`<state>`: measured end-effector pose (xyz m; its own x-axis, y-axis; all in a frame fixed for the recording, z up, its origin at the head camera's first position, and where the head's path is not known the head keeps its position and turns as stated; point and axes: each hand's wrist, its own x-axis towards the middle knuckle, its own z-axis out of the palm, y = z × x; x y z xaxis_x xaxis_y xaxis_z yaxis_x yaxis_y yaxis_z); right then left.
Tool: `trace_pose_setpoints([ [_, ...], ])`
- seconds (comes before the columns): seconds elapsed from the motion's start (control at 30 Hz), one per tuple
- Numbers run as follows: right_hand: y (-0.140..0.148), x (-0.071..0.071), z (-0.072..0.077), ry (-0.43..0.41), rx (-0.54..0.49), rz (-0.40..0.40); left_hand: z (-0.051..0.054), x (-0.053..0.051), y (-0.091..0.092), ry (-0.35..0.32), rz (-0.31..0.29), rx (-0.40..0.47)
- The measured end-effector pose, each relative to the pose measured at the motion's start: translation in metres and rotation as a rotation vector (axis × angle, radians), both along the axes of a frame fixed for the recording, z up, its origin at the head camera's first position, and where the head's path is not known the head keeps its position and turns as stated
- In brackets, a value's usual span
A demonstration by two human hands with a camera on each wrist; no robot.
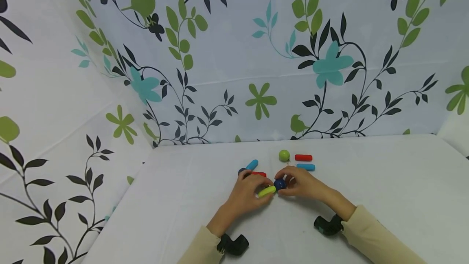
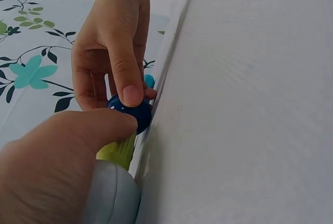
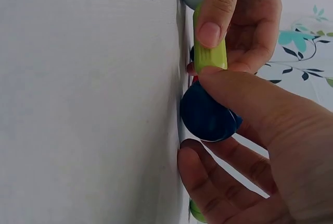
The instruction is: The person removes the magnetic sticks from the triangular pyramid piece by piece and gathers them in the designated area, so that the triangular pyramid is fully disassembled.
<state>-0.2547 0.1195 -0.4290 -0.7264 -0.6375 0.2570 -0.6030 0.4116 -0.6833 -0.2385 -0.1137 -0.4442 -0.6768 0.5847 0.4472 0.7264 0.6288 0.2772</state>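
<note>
Near the middle of the white table, my left hand (image 1: 246, 194) pinches a yellow-green stick (image 1: 266, 192) between thumb and fingers. My right hand (image 1: 303, 182) grips a dark blue ball (image 1: 280, 184), its thumb lying where ball and stick meet. The ball touches the stick's end; whether the stick sits inside it is hidden. A pale grey ball (image 2: 112, 195) is at the stick's other end in the left wrist view, mostly covered by the left hand from the head view. Just beyond the left hand lie a light blue stick (image 1: 252, 164), a red stick (image 1: 259, 174) and another dark ball (image 1: 242, 170).
Behind the right hand are a green ball (image 1: 283, 155), a second red stick (image 1: 303, 157) and a second light blue stick (image 1: 305, 167). A patterned cloth (image 1: 227, 56) with leaves and birds rises behind the white table (image 1: 384, 190). Each wrist wears a black camera.
</note>
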Motion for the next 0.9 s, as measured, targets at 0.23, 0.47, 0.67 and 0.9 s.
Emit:
trace_pose_setpoints([
  [0.23, -0.0032, 0.0014, 0.0028, 0.05, 0.021, 0.037, 0.0026, 0.0027, -0.0002, 0.021, -0.008, -0.013],
  [0.47, -0.0013, 0.0007, 0.003, 0.078, 0.045, 0.012, 0.0017, 0.0022, -0.0016, -0.003, -0.039, 0.002],
  [0.67, 0.0002, -0.0003, 0.0026, 0.066, 0.022, -0.029, 0.002, 0.0018, -0.0023, 0.001, -0.048, -0.002],
  [0.9, 0.0016, -0.0036, 0.0057, 0.043, 0.009, -0.188, 0.002, 0.002, -0.0025, -0.024, -0.053, -0.006],
])
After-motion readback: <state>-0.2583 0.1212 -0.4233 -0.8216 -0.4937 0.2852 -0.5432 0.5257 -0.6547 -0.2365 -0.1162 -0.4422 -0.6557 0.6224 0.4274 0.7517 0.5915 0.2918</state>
